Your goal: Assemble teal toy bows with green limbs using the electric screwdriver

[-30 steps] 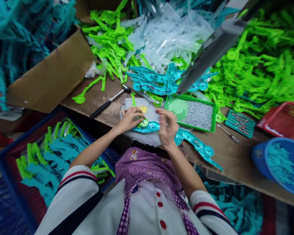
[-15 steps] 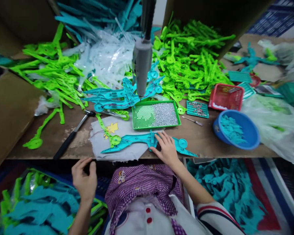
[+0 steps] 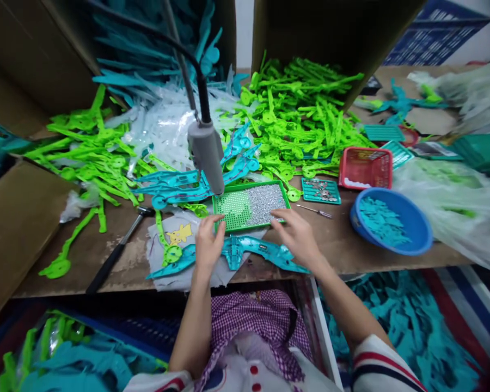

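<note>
A long turquoise plastic bow-shaped part (image 3: 232, 251) lies across the front of the table, partly on a grey cloth (image 3: 177, 280). My left hand (image 3: 208, 245) is over its left half, thumb and fingers apart. My right hand (image 3: 297, 235) is above its right half, fingers stretched toward the right side of a green tray (image 3: 228, 224). Small silvery metal pieces (image 3: 265, 202) fill the tray's right side. Neither hand visibly holds anything. A grey hanging power screwdriver (image 3: 207, 158) points down at the tray's left back corner.
A hammer (image 3: 120, 247) lies at left and a small screwdriver (image 3: 315, 211) right of the tray. Lime-green parts (image 3: 298, 120) are heaped behind. At right stand a red basket (image 3: 365, 167) and a blue bowl (image 3: 392, 220) of turquoise pieces. More turquoise parts hang behind the screwdriver.
My left hand has come up from below the table edge to the part. My right hand has left the part's middle and moved toward the tray. The part shows a different side.
</note>
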A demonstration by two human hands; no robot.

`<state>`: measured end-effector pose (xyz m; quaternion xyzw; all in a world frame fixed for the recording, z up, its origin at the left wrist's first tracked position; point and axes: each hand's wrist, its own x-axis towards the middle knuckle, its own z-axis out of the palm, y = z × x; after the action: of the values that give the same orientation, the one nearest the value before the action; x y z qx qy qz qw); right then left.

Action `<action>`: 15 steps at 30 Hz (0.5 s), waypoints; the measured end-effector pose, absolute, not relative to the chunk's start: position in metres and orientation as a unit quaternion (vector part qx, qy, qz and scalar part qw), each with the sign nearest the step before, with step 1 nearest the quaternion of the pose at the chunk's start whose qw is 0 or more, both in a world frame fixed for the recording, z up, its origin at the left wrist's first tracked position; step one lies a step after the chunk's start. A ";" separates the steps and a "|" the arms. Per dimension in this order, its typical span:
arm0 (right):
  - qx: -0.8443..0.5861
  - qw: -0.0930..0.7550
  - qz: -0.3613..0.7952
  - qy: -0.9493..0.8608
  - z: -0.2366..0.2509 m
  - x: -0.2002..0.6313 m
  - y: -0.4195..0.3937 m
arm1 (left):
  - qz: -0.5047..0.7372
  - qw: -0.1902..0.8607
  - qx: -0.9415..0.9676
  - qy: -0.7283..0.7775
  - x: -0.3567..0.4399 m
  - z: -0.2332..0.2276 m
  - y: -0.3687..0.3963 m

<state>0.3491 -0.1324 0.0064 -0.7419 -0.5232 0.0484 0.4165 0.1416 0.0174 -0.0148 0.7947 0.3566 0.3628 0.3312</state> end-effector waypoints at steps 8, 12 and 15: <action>-0.844 0.378 0.063 -0.376 -0.013 0.492 -0.056 | 0.261 0.257 0.887 0.281 0.119 -0.039 -0.003; -0.878 0.319 0.039 -0.355 -0.008 0.512 -0.014 | 0.266 0.236 0.892 0.281 0.118 -0.046 -0.005; -0.914 0.261 0.050 -0.307 -0.001 0.514 0.020 | 0.269 0.226 0.892 0.286 0.124 -0.048 -0.006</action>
<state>0.5136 0.0196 -0.0007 -0.9140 -0.3066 0.0502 0.2608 0.1235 -0.0057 -0.0477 0.8916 0.2863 0.2688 0.2255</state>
